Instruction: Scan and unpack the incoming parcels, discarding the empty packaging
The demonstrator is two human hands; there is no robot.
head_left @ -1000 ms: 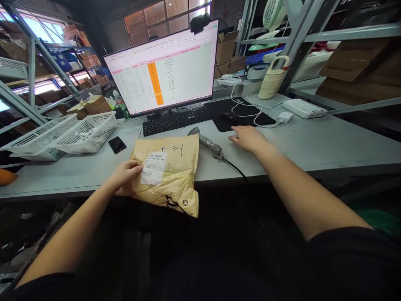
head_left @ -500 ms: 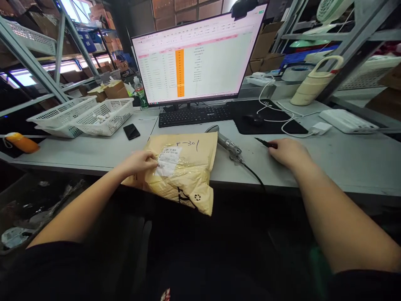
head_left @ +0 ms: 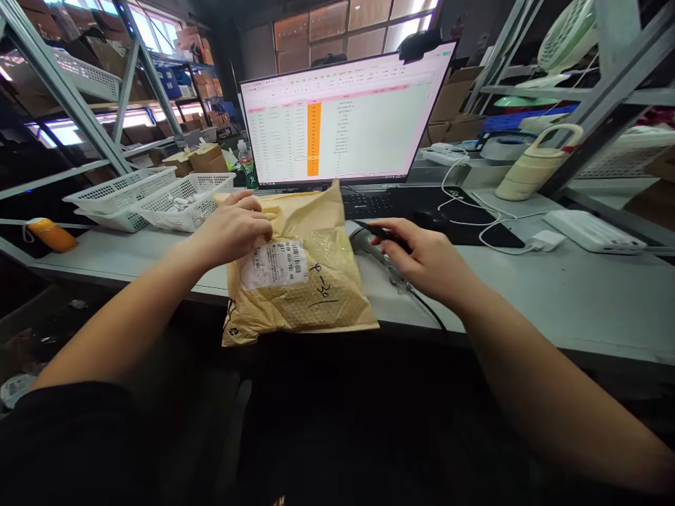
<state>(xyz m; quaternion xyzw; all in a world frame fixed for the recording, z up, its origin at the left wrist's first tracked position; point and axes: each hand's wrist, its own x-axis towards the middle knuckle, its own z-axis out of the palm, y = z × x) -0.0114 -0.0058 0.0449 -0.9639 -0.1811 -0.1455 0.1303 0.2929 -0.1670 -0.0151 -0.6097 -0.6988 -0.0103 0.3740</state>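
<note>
A yellow padded envelope (head_left: 337,263) with a bubble-textured surface rests at the desk's front edge. It bears a white printed label (head_left: 279,265) and handwritten black marks that read sideways. My left hand (head_left: 232,225) grips its upper left part, fingers curled into the paper. To the right of the envelope, my right hand (head_left: 422,256) is closed around a slim black pointed tool (head_left: 387,235). The tool's tip points left toward the envelope's upper right side, and I cannot tell whether it touches. Just below the right hand lies a grey handheld scanner (head_left: 395,274) with a black cable, partly hidden.
Behind the envelope stand a monitor (head_left: 363,133) and a partly covered keyboard (head_left: 369,204). White baskets (head_left: 184,200) sit at the left. On the right are a black mouse pad (head_left: 474,228), white cables, a white power bank (head_left: 593,230) and a cream bottle (head_left: 532,169).
The envelope has been turned, so its handwriting now sits at the lower right. My left hand has moved to its upper part. My right hand has brought the black tool left, beside the envelope.
</note>
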